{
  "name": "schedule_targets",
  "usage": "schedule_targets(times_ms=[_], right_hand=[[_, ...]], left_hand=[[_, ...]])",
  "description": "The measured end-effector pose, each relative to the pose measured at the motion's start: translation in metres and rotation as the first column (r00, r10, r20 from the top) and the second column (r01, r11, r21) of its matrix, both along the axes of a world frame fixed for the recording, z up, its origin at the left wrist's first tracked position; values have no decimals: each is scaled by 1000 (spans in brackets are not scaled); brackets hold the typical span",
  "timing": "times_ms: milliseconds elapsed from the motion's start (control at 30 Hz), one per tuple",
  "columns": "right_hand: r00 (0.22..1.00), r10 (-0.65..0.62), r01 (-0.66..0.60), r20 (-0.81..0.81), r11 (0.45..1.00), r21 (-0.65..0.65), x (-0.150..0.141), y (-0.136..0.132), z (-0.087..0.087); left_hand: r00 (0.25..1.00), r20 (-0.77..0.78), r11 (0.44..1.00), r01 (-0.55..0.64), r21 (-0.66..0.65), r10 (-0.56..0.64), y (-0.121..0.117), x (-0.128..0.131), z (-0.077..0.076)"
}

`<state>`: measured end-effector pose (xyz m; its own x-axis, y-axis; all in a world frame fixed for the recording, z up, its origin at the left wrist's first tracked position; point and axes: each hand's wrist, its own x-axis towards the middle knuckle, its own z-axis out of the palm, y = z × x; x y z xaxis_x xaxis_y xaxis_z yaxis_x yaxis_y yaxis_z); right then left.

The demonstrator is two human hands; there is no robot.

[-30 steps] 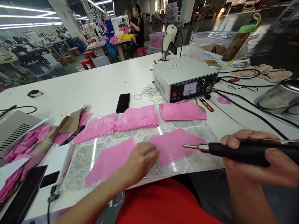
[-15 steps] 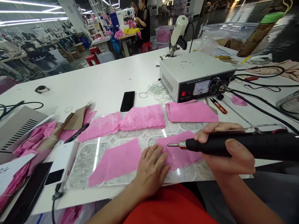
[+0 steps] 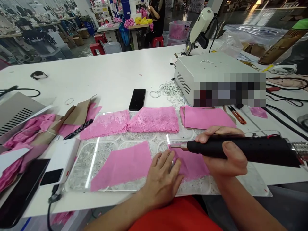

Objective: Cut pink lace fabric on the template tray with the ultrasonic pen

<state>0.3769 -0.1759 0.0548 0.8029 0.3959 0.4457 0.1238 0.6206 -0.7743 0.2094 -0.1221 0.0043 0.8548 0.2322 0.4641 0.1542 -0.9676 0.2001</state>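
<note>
My right hand (image 3: 223, 152) grips a black pen-shaped tool (image 3: 240, 150), its metal tip (image 3: 173, 146) reaching the top left corner of a pink fabric piece (image 3: 192, 163). That piece lies on a clear patterned plate (image 3: 101, 157). My left hand (image 3: 163, 179) lies flat with fingers spread on the left part of the same piece, just below the tip. Another plain pink piece (image 3: 125, 165) sits to the left. Two pink lace pieces (image 3: 106, 124) (image 3: 156, 119) lie along the plate's far edge, and a folded pink piece (image 3: 207, 117) at the far right.
A white control box (image 3: 216, 69) stands behind, its cable running to the tool. A black phone (image 3: 137, 99), loose rings (image 3: 168, 91) and red snips (image 3: 237, 114) lie nearby. Pink scraps and cardboard (image 3: 77, 114) pile at left beside a grey box (image 3: 16, 112). A person sits at a far sewing table (image 3: 141, 24).
My right hand has carried the tool leftward, bringing its tip from the piece's right side to its upper left corner. My left hand has stayed on the piece. The view has shifted left.
</note>
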Motion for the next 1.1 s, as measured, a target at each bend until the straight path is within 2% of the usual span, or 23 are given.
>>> schedule_targets(times_ms=[167, 600, 733, 800, 933, 1100], right_hand=[[1000, -30, 30, 1, 999, -39, -1, 3, -1], [995, 24, -23, 95, 1000, -17, -1, 5, -6], [998, 12, -13, 60, 1000, 21, 2, 6, -2], [998, -48, 46, 27, 997, 63, 12, 1, 4], [963, -269, 269, -8, 961, 68, 45, -23, 14], [893, -448, 449, -36, 893, 19, 77, -53, 9]], left_hand=[[1000, 14, 1000, 0, 1, 0, 0, 0, 1], [1000, 26, 1000, -3, 13, 2, 2, 2, -1], [1000, 26, 1000, -4, 19, 4, 3, 1, -3], [999, 42, 1000, -6, 24, 5, 4, 1, -4], [998, 68, 999, -3, 36, 1, 6, 3, -7], [998, 67, 999, 1, 54, -5, 8, 3, -9]])
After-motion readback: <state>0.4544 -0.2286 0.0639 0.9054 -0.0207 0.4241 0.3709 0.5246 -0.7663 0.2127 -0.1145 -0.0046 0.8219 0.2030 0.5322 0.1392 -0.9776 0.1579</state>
